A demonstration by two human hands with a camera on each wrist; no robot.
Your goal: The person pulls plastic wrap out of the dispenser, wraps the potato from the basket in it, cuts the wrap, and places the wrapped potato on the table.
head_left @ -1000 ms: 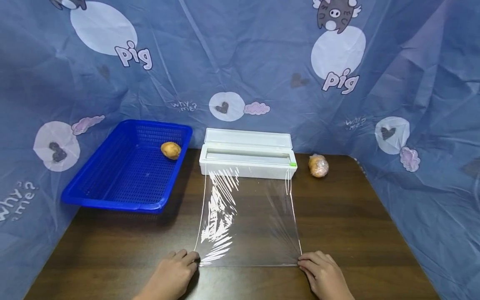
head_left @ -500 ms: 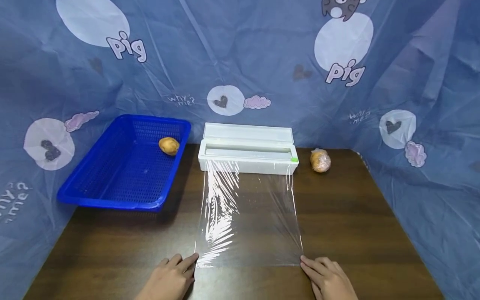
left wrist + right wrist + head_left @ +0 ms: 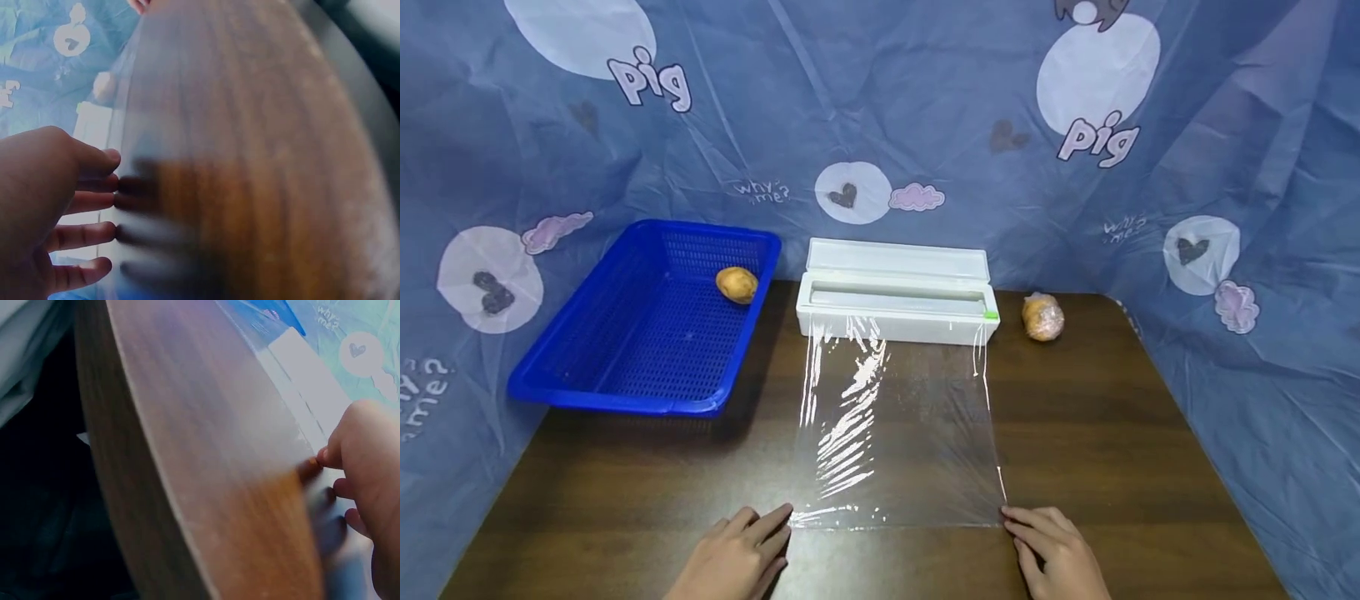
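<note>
I see clear plastic film stretched over brown wooden bench, from long white box at 12 o'clock. Left hand at 7, right hand at 5: straight fingers touching corners. Looks light, soft, clingy; I'd pinch corners.

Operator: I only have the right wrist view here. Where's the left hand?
Observer: The head view shows the left hand at the near left corner of the clear film, fingers extended.

Operator: Good. Anything in the blue basket? I only catch a bit of it.

Observer: Yes, one yellow-brown potato-like item, near the basket's right side in the head view.
</note>
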